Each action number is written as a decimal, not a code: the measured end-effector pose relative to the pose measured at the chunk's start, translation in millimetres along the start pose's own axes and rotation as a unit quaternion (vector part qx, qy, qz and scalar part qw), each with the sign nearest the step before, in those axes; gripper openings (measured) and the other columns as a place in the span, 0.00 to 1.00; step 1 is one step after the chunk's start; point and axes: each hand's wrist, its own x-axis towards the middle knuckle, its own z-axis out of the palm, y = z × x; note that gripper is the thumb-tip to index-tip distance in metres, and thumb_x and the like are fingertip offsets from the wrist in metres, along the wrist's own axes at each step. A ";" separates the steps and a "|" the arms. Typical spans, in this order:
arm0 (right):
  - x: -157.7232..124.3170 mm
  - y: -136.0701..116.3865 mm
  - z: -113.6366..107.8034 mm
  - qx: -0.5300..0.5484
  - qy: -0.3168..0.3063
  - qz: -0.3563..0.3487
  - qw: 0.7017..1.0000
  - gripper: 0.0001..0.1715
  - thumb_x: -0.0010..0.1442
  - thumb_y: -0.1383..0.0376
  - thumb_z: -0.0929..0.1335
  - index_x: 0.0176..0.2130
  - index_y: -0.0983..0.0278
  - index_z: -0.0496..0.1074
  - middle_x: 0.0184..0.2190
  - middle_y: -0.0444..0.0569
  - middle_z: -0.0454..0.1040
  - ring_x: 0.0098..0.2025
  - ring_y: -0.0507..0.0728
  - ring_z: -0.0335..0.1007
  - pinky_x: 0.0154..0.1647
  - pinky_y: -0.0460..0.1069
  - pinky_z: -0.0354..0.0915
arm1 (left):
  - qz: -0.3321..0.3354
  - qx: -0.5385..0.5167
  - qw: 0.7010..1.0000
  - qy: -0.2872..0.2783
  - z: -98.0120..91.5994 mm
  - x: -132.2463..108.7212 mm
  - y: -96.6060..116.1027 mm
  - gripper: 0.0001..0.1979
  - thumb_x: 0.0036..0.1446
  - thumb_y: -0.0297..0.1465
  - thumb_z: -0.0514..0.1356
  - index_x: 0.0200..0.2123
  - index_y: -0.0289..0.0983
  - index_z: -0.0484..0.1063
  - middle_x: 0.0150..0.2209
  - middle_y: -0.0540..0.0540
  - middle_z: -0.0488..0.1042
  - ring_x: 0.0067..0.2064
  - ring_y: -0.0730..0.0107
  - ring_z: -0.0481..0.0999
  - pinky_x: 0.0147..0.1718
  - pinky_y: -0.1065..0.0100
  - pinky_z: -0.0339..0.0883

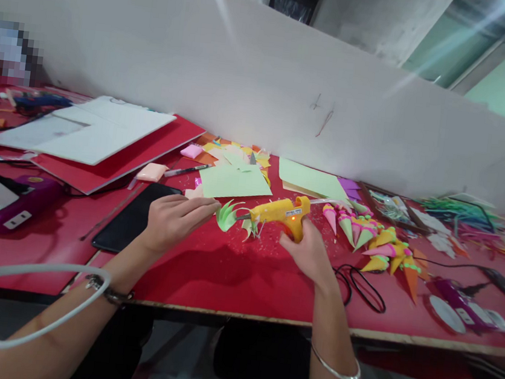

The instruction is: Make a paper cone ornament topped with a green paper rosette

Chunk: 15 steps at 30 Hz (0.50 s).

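Note:
My left hand pinches a green curled paper piece, cut into thin petal-like strips, at its left end. In my right hand is a yellow hot glue gun with a small orange light glowing on its body. Its nozzle points left and meets or nearly meets the paper piece; I cannot tell whether they touch. Just below the nozzle shows a pale, spiky bit, too small to make out. Both hands are over the red table, in front of green paper sheets.
Right of the glue gun lie several decorated paper cones and a black cable. A black tablet-like slab is beside my left hand. Purple power strips stand at both sides. White boards lie at the left, before a grey partition.

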 end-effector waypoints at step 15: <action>4.8 12.6 -5.2 -0.080 0.009 0.005 0.997 0.12 0.49 0.60 0.64 0.35 0.64 0.64 0.26 0.46 0.69 0.27 0.56 0.65 0.26 0.47 0.58 | -0.001 -0.009 1.000 -0.013 -2.1 0.1 -0.5 0.07 0.55 0.29 0.57 0.38 0.41 0.71 0.34 0.51 0.78 0.27 0.74 0.75 0.25 0.72 0.63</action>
